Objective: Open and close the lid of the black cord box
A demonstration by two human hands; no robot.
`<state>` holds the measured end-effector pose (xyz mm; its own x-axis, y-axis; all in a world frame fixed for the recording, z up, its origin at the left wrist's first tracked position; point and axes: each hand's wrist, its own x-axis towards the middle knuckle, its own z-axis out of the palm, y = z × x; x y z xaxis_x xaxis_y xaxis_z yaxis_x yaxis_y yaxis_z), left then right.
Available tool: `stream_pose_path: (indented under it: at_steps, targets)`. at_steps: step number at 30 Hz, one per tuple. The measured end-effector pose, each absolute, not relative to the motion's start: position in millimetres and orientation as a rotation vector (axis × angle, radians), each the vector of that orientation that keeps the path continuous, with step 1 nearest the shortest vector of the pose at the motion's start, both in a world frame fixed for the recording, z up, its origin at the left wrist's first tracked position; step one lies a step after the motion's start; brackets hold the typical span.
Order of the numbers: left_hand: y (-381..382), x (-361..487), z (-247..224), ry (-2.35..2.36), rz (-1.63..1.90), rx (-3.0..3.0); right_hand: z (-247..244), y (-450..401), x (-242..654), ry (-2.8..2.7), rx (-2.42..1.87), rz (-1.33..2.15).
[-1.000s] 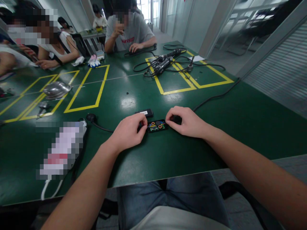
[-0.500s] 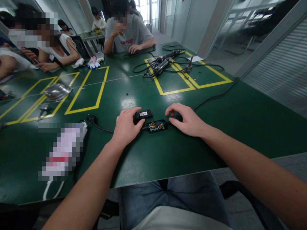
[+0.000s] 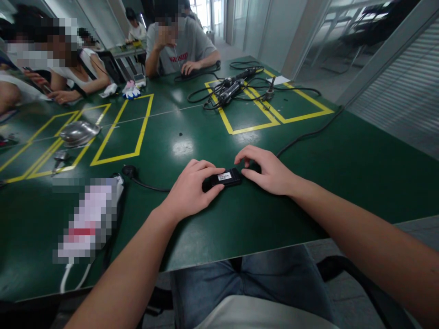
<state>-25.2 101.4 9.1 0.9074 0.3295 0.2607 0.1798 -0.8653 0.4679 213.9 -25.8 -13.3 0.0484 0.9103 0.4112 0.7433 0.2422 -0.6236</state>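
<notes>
My left hand (image 3: 192, 187) grips a small black plastic cover (image 3: 233, 176) with a white label, thumb on the near edge and fingers on the far edge. The cover lies over the spot of the circuit board case, whose board is now hidden beneath it. Whether the cover is seated flush cannot be made out. My right hand (image 3: 265, 171) rests just right of the case, fingers curved and apart from the thumb, holding nothing visible. A black cable with a plug (image 3: 130, 172) runs out to the left, and another cable (image 3: 298, 138) runs off behind my right hand.
A phone-like device (image 3: 91, 214) with a white cord lies at left on the green table (image 3: 274, 224). Farther off are a metal bowl-shaped part (image 3: 79, 132), black electric screwdrivers (image 3: 230, 91) with tangled cables, yellow tape outlines and gloves (image 3: 131, 90). Several people sit beyond.
My left hand has moved right and slightly toward me, bringing the labelled cover over the exposed circuit board. My right hand has stayed almost where it was.
</notes>
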Motion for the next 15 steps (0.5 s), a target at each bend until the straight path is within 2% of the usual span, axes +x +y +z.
stream_pose_path:
  at_steps: [15]
  targets:
    - [102.0, -22.9, 5.7, 0.407, 0.45, 2.632, -17.0, -24.3, 213.1, -1.805, -1.482, 0.208]
